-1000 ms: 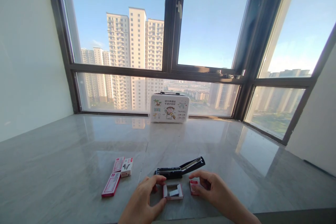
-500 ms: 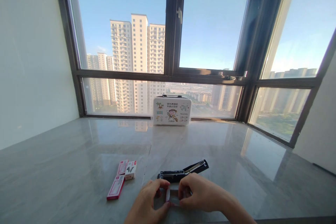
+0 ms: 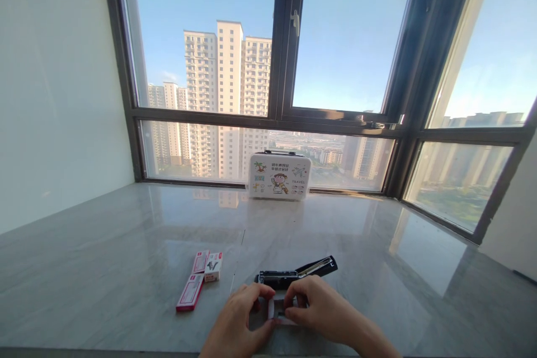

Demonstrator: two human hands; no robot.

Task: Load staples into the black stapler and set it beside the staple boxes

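The left hand [image 3: 239, 321] and right hand [image 3: 321, 310] pinch a small white-and-red cardboard box [image 3: 277, 310] from both sides (mostly hidden between them). It sits on the polished grey stone worktop [image 3: 104, 268], just before a black, hinged-open stapler [image 3: 296, 274]. Flat pink-red packets [image 3: 191, 293] lie left of the hands.

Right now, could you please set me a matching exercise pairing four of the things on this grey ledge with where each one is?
Things:
1. black stapler
2. cartoon-print case
3. long pink box
4. small open box

Places:
A. between the fingertips of the left hand and the right hand
B. standing against the window
C. lying flat to the left of both hands
D. lying open just beyond both hands

Pairs: 1-D, 2-B, 3-C, 4-A.
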